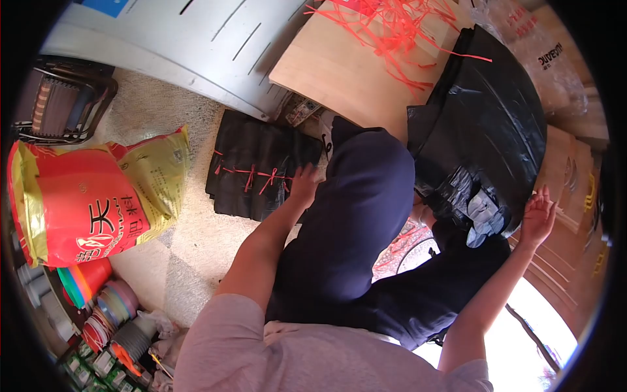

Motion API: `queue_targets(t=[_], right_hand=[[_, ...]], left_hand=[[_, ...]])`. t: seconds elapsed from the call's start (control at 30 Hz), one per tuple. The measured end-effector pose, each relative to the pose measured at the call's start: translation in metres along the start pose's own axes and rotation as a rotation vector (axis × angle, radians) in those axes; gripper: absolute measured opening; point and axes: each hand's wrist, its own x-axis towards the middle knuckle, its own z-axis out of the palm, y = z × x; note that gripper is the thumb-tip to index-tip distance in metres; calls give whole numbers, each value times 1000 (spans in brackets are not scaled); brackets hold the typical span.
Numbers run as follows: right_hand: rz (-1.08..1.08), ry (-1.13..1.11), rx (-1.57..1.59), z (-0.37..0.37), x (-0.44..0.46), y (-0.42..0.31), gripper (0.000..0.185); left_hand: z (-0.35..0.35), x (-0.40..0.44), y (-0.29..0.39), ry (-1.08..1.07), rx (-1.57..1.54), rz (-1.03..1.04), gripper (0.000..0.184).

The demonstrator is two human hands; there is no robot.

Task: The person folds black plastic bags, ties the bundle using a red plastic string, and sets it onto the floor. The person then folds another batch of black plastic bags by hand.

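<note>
My left hand (304, 185) is at the right edge of a stack of folded black plastic sheets (245, 140) on the floor, its fingers apart. Thin red ties (251, 173) run across that stack and are knotted in bows. On the right, my right hand (538, 214) is held palm up with fingers spread, beside a large pile of black plastic (486, 124). A crumpled grey-white piece (484, 215) lies at the pile's lower end. Nothing shows in either hand.
Loose red strips (395, 39) lie on a wooden board (346, 65) ahead. A red and yellow sack (78, 196) stands at left, above stacked coloured pots (117, 299). Cardboard (562, 189) is at right, a grey metal cabinet (196, 39) at top left.
</note>
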Motion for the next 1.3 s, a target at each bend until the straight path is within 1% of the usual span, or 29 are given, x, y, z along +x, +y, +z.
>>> queue_targets(t=[0.03, 0.07, 0.17, 0.23, 0.27, 0.3, 0.37, 0.4, 0.43, 0.47, 0.5, 0.57, 0.6, 0.63, 0.67, 0.73, 0.77, 0.83, 0.87, 0.9, 0.93, 0.97, 1.03, 1.1, 1.13, 1.17, 1.2, 1.23, 1.3], right_hand=[[8, -5, 20, 1, 1, -1, 57], [10, -3, 12, 2, 0, -1, 57], [26, -68, 28, 5, -1, 0, 58], [41, -99, 28, 7, 0, -1, 59], [47, -94, 30, 7, 1, 0, 59], [40, -78, 8, 7, 3, -1, 59], [33, -63, -14, 9, 5, -1, 58], [26, -54, -25, 12, 5, -1, 58], [19, -45, -35, 14, 5, 1, 57], [14, -45, -36, 14, 5, 3, 57], [14, -28, -44, 12, 3, 4, 56], [-7, 5, -67, 24, 0, 4, 51], [-40, 72, -106, 31, -1, 7, 49], [-68, 171, -140, 36, -3, 10, 49], [-64, 174, -129, 42, -3, 11, 49], [-88, 187, -160, 49, -2, 14, 48], [-100, 194, -185, 47, -2, 15, 47], [-128, 274, -210, 57, -2, 18, 43], [-163, 352, -238, 70, -2, 19, 39], [-195, 434, -265, 82, -3, 19, 35], [-246, 435, -256, 86, -5, 18, 31], [-262, 464, -236, 79, -7, 18, 29], [-308, 552, -267, 73, -12, 19, 25], [-287, 687, -388, 70, -18, 19, 21], [-291, 732, -497, 64, -20, 19, 18], [-265, 727, -514, 55, -24, 21, 18], [-241, 713, -541, 47, -27, 25, 18], [-216, 698, -568, 46, -30, 25, 19], [-135, 711, -692, 49, -38, 29, 20]], left_hand=[[53, -9, 6, 138, 264, 187, 42], [58, -8, 7, 139, 256, 188, 42], [62, -12, -5, -6, 206, 240, 31], [49, -17, -8, -115, 175, 279, 25], [37, -19, -8, -41, 200, 248, 22], [37, -25, -10, -49, 197, 250, 22], [34, -37, -22, -262, -46, 220, 18], [7, -36, -25, -307, -3, 200, 15], [4, -44, -30, -307, -3, 200, 15], [0, -51, -39, -307, -26, 245, 15], [-2, -53, -48, -293, -51, 300, 15], [65, -76, -60, 167, 330, 299, 19], [62, -74, -61, 215, 315, 326, 19], [51, -73, -64, -66, 165, 311, 20], [46, -72, -64, -352, 24, 298, 31], [53, -72, -64, -271, 49, 310, 43], [40, -62, -66, -283, -6, 291, 42], [-13, -32, -64, -358, -357, 55, 41], [-49, -17, -63, -355, -543, -80, 40], [-87, -1, -61, -320, -717, -198, 40], [-126, 13, -59, -264, -872, -290, 39], [-164, 28, -56, -188, -992, -338, 38], [-237, 55, -46, 4, -1216, -374, 29], [-285, 79, -46, 249, -1033, -355, 22], [-318, 90, -37, 325, -994, -336, 21], [-347, 100, -24, 403, -956, -317, 20], [-364, 111, -15, 474, -1001, -284, 22], [-382, 122, -3, 475, -997, -260, 22], [-415, 143, 26, 479, -852, -26, 29]])
